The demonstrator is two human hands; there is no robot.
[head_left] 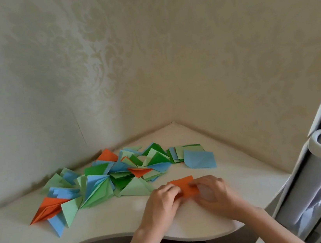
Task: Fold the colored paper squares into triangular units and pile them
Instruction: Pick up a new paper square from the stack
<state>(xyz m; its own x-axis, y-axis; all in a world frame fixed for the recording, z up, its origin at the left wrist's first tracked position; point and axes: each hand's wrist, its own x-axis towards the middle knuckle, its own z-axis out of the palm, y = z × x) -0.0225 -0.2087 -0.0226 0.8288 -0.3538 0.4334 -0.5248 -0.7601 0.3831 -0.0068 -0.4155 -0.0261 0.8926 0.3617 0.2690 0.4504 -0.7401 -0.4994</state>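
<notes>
While both hands, left hand [161, 198] and right hand [211, 192], pinch the orange sheet [185, 186] mid-fold, folded pile [102, 182] large; unfolded stack [188, 154] remains near back corner.

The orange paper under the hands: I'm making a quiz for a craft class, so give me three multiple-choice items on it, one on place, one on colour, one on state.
1. Where does the pile of folded units lie from the orange paper?
A. to its left
B. to its right
C. underneath it

2. What colour is the loose sheet beside the stack of squares?
A. orange
B. blue
C. dark green

3. How is the orange paper held?
A. lifted high in the air
B. by one hand only
C. by both hands low at the table

Answers:
1 A, the pile spreads leftward
2 B, it is light blue
3 C, the left hand and right hand both grip it
</notes>
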